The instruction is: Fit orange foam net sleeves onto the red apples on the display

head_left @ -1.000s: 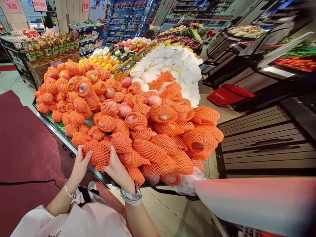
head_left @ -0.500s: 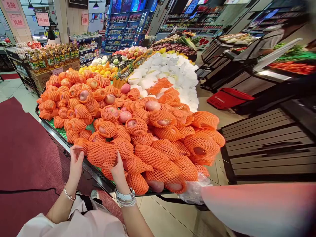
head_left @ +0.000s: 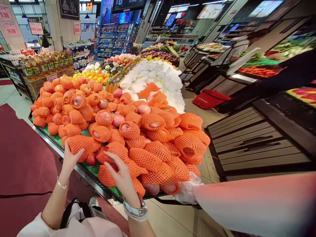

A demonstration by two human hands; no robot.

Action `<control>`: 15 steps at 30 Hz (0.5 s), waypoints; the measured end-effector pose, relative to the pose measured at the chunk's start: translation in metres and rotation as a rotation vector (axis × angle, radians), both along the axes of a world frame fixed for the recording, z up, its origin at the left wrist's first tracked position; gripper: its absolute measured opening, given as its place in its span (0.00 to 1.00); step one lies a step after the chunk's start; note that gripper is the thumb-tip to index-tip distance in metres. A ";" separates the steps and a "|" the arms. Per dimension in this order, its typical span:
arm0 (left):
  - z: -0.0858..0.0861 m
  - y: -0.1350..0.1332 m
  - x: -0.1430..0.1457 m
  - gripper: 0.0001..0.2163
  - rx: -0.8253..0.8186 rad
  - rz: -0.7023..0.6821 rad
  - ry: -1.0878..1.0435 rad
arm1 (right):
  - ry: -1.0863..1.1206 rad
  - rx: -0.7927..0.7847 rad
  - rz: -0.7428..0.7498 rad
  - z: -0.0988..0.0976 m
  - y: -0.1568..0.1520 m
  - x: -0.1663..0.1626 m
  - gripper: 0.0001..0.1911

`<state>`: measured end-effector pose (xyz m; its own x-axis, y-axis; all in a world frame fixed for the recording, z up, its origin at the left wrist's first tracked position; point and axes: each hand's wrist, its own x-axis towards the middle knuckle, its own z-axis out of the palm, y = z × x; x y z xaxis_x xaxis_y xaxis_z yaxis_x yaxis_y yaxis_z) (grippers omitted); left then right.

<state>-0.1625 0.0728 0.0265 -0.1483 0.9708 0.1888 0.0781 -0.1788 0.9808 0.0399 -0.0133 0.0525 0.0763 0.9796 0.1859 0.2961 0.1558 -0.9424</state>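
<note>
My left hand (head_left: 69, 157) is closed on an orange foam net sleeve (head_left: 81, 144) at the front left of the apple pile. Whether an apple sits inside that sleeve I cannot tell. Just right of it, a bare red apple (head_left: 90, 159) shows low among the netted ones. My right hand (head_left: 121, 172) hovers over the front edge of the pile, thumb and fingers apart, holding nothing. Beside its thumb lies another foam-netted apple (head_left: 105, 176). Netted apples, some with pink skin showing, such as the apple (head_left: 129, 129), spread out beyond both hands.
The display's dark front rim (head_left: 91, 181) runs below my hands. White-wrapped fruit (head_left: 160, 77) is heaped behind the apples. Clear plastic (head_left: 189, 191) hangs at the right corner. A red basket (head_left: 209, 98) stands on the floor; oil bottles (head_left: 44, 65) line the left. A person (head_left: 238, 47) is at the far right.
Both hands were around one netted bundle; now they are apart. The left has moved slightly left and up with a sleeve, the right has opened. The bare red apple has come into view.
</note>
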 end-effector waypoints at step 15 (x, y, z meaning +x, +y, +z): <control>-0.028 0.109 0.034 0.25 0.497 -0.086 1.129 | 0.031 0.216 -0.602 0.089 0.152 0.207 0.14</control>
